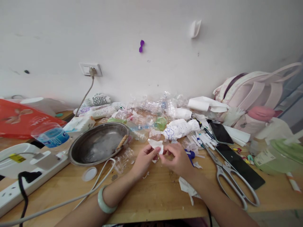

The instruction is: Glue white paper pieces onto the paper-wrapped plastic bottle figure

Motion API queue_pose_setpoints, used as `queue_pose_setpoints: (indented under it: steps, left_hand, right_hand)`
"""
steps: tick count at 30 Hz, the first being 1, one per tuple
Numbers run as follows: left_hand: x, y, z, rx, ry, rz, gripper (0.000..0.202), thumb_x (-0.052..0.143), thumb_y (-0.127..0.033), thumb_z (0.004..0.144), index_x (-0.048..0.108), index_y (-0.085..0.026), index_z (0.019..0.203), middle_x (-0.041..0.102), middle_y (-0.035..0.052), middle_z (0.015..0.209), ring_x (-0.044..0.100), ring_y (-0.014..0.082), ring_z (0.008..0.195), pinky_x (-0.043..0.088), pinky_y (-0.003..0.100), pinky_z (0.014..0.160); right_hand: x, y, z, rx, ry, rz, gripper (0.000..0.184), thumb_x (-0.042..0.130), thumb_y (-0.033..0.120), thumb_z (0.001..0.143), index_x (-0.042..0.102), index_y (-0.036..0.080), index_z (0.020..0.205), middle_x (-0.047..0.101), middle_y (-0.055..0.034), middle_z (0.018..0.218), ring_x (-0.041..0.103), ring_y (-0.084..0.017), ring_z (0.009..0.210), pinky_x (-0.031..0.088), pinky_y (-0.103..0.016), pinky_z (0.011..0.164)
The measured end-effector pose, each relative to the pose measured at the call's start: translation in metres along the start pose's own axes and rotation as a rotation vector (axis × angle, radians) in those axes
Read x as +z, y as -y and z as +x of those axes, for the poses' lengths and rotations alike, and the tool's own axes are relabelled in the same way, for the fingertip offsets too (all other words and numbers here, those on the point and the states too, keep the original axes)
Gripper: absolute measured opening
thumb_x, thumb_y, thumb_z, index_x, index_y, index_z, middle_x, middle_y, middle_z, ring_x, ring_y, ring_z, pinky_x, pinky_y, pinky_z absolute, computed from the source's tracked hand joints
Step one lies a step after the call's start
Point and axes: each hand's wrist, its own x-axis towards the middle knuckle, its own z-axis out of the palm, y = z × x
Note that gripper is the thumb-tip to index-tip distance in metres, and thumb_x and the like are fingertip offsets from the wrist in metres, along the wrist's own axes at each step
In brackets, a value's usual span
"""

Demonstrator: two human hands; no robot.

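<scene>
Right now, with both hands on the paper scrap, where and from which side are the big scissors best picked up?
By the handle loops, from the near right. The scissors lie flat, closed blades pointing away toward the pens, loops nearest the person. The right hand, busy with the paper scrap, is nearest; a dark phone lies close alongside, so probably lift straight up.

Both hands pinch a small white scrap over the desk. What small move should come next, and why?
Likely pull the fingertips apart to tear or peel the white scrap: the left hand and right hand each pinch one edge of it above the table, and similar torn white bits already lie beside the right wrist.
</scene>
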Motion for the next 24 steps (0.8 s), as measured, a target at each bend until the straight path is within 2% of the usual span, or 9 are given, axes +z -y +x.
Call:
queue_pose_setpoints:
  steps: [6, 13, 17, 20, 24]
  left_hand:
    - [0.000, 0.003, 0.000, 0.021, -0.006, -0.008, 0.029, 0.065, -0.041, 0.069, 0.058, -0.014, 0.065, 0.049, -0.0044, 0.053, 0.042, 0.0085, 0.052, 0.035, 0.022, 0.054]
    - [-0.001, 0.005, 0.000, -0.041, 0.021, -0.014, 0.033, 0.066, -0.046, 0.068, 0.056, -0.015, 0.062, 0.051, -0.0039, 0.050, 0.045, 0.0094, 0.050, 0.035, 0.024, 0.054]
    - [-0.001, 0.009, 0.002, -0.067, 0.030, -0.108, 0.031, 0.069, -0.043, 0.065, 0.059, -0.014, 0.064, 0.052, -0.0040, 0.050, 0.044, 0.0088, 0.051, 0.033, 0.023, 0.054]
    - [-0.001, 0.011, 0.003, -0.091, 0.013, -0.152, 0.030, 0.071, -0.041, 0.063, 0.061, -0.013, 0.064, 0.052, -0.0036, 0.050, 0.043, 0.0082, 0.050, 0.032, 0.023, 0.053]
    - [0.000, 0.009, 0.003, -0.098, -0.046, -0.173, 0.029, 0.074, -0.039, 0.060, 0.061, -0.013, 0.063, 0.053, -0.0033, 0.050, 0.044, 0.0082, 0.049, 0.032, 0.022, 0.052]
  right_hand:
    - [0.001, -0.003, 0.000, -0.008, 0.114, 0.010, 0.027, 0.045, 0.024, 0.088, 0.044, 0.018, 0.061, 0.051, 0.0023, 0.058, 0.048, -0.013, 0.060, 0.029, -0.029, 0.066]
    - [0.001, -0.009, 0.000, -0.048, 0.121, -0.029, 0.028, 0.040, 0.019, 0.089, 0.039, 0.018, 0.061, 0.048, 0.0019, 0.058, 0.043, -0.013, 0.060, 0.027, -0.029, 0.065]
    - [0.001, -0.007, -0.001, -0.010, 0.124, -0.006, 0.030, 0.040, 0.021, 0.089, 0.040, 0.018, 0.060, 0.047, 0.0026, 0.057, 0.042, -0.012, 0.058, 0.027, -0.029, 0.065]
    - [0.001, -0.004, -0.002, 0.050, 0.074, 0.004, 0.028, 0.047, 0.023, 0.086, 0.043, 0.018, 0.059, 0.048, 0.0037, 0.055, 0.043, -0.011, 0.055, 0.029, -0.029, 0.065]
    - [0.000, -0.002, -0.001, 0.074, -0.076, -0.043, 0.021, 0.059, 0.023, 0.080, 0.047, 0.019, 0.064, 0.051, 0.0048, 0.056, 0.044, -0.011, 0.053, 0.030, -0.027, 0.062]
